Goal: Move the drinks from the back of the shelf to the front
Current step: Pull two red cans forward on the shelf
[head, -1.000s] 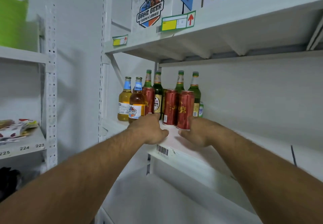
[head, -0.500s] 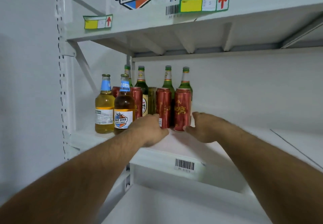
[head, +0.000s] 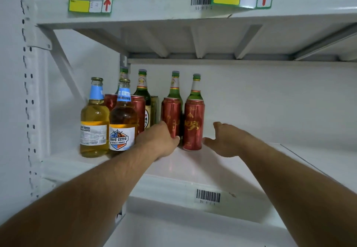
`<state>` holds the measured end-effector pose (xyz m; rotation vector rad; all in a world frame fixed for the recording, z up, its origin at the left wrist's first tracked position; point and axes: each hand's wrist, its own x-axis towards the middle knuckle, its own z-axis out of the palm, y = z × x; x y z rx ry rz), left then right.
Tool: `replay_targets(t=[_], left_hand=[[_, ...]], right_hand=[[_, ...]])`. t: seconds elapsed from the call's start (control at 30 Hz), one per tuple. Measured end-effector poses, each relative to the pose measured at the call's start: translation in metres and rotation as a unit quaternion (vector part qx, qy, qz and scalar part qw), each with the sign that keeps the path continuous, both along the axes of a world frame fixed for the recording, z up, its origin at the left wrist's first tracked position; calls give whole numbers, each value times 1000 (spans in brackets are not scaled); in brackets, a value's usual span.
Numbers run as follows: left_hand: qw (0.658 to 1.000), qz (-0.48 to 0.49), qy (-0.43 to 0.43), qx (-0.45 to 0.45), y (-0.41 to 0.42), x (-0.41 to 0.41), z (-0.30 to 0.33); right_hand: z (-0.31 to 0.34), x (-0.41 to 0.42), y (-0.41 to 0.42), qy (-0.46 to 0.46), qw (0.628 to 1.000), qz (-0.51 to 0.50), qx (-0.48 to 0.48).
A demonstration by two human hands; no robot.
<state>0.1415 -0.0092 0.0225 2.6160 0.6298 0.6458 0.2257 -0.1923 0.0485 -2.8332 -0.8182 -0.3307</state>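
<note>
Left hand reaches the left red can, fingers hidden, grip unclear; right hand open beside the right red can. Both cans stand mid-shelf. Should wrap low, slide upright.

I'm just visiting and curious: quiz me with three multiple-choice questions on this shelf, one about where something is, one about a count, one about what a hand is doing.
1. Where do the two amber bottles stand among the drinks?
A. far left
B. far right
C. on the shelf above

2. How many green bottles show behind the red cans?
A. one
B. four
C. seven

3. What is the right hand doing?
A. gripping a bottle's neck
B. open beside the rightmost can
C. shut into a fist on the shelf edge

Answers: 1 A, they are nearest the left upright. 2 B, four green caps rise behind the cans. 3 B, its fingers are spread and hold nothing.
</note>
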Motion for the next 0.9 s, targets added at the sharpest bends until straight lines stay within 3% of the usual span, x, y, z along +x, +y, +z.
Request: replay_targets(t=[0.17, 0.4, 0.63, 0.9], left_hand=[[996, 13, -48, -74, 9, 17, 7], [969, -33, -115, -215, 18, 46, 11], [942, -58, -151, -294, 25, 59, 0], [923, -121, -174, -322, 14, 37, 5]], right_hand=[[14, 10, 18, 44, 988, 38, 145], [14, 31, 50, 103, 933, 85, 334], [7, 44, 60, 163, 889, 82, 420], [13, 26, 46, 117, 866, 47, 484]])
